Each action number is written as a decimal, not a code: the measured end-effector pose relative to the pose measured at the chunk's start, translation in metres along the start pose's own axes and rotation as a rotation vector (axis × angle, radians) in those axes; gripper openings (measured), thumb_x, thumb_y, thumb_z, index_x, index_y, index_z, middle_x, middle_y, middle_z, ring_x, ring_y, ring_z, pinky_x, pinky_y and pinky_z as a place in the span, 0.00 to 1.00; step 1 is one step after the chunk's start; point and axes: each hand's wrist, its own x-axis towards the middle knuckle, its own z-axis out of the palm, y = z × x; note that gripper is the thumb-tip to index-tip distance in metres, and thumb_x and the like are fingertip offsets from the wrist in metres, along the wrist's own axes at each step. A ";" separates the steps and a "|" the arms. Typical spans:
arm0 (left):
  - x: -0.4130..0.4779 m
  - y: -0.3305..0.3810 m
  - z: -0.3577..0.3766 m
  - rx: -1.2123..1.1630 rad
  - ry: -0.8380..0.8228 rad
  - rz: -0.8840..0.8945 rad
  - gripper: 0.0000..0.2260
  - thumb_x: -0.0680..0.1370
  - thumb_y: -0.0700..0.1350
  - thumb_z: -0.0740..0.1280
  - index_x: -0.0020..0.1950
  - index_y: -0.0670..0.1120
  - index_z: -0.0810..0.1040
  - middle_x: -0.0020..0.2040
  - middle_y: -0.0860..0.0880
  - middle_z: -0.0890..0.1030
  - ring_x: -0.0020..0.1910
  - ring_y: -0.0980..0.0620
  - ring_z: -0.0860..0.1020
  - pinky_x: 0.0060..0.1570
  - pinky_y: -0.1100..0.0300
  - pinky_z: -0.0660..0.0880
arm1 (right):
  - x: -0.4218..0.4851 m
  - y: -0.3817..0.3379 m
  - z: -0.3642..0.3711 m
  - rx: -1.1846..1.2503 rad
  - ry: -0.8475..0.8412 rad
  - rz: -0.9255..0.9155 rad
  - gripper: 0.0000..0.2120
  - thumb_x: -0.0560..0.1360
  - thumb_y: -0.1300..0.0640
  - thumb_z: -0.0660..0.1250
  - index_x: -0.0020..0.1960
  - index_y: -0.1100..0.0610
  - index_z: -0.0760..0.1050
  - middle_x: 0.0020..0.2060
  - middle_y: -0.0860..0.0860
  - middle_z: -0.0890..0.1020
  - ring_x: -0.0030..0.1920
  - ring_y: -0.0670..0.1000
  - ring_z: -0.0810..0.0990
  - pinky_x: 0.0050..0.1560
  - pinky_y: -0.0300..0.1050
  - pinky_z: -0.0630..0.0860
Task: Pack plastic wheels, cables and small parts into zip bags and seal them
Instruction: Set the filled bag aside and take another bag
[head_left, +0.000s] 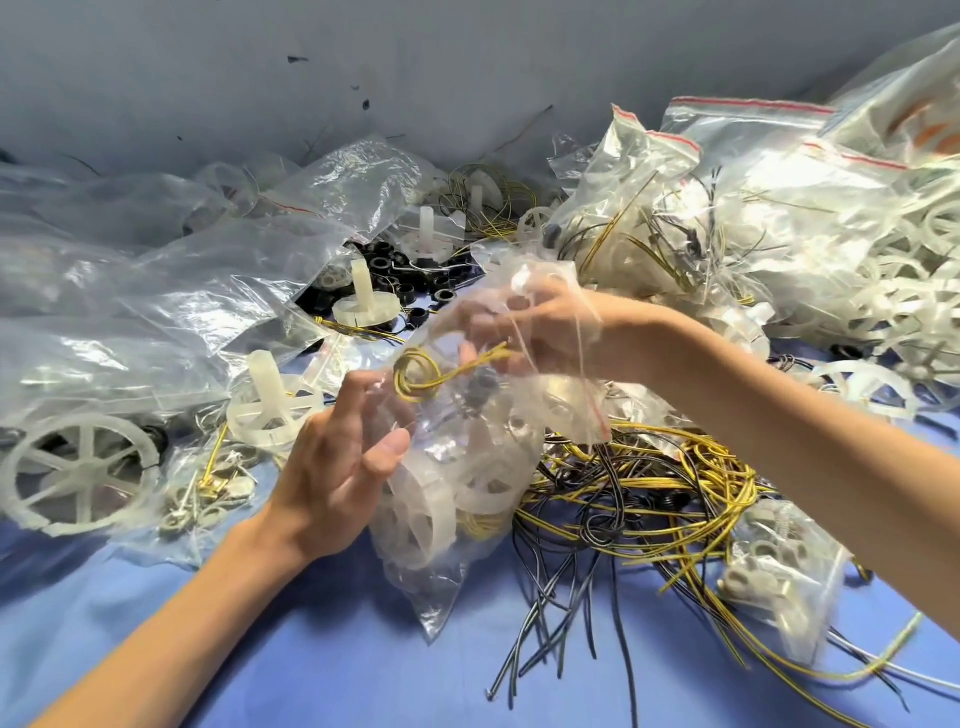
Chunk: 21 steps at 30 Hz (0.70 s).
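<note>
left hand half curled, gripping the zip bag at its side; right hand is in the bag's mouth, pinching one coiled yellow cable; looks like two wheels inside; cable tangle just right of the bag

Hands, 2: left hand, right hand. Zip bag held, 1. Coiled yellow cable pinched, 1. Loose cables beyond count.
</note>
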 end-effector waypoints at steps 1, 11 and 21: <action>0.000 0.000 0.000 0.017 0.005 -0.011 0.16 0.73 0.56 0.56 0.56 0.51 0.64 0.36 0.47 0.78 0.30 0.51 0.73 0.32 0.54 0.70 | 0.000 0.003 0.004 -0.045 -0.055 0.063 0.11 0.72 0.68 0.63 0.51 0.59 0.79 0.36 0.50 0.83 0.32 0.44 0.80 0.32 0.35 0.77; 0.000 0.000 0.000 0.002 -0.025 0.002 0.17 0.73 0.56 0.54 0.59 0.51 0.67 0.44 0.47 0.81 0.38 0.40 0.80 0.38 0.47 0.76 | 0.006 -0.006 0.014 -0.545 -0.063 0.309 0.10 0.80 0.66 0.58 0.55 0.72 0.74 0.34 0.54 0.79 0.29 0.48 0.74 0.27 0.34 0.71; 0.003 0.005 0.002 0.086 0.075 0.130 0.11 0.75 0.50 0.58 0.53 0.47 0.69 0.44 0.49 0.75 0.39 0.58 0.72 0.37 0.63 0.69 | 0.009 -0.013 0.033 -0.951 -0.064 0.342 0.13 0.75 0.74 0.60 0.57 0.65 0.75 0.42 0.58 0.75 0.41 0.53 0.71 0.34 0.35 0.68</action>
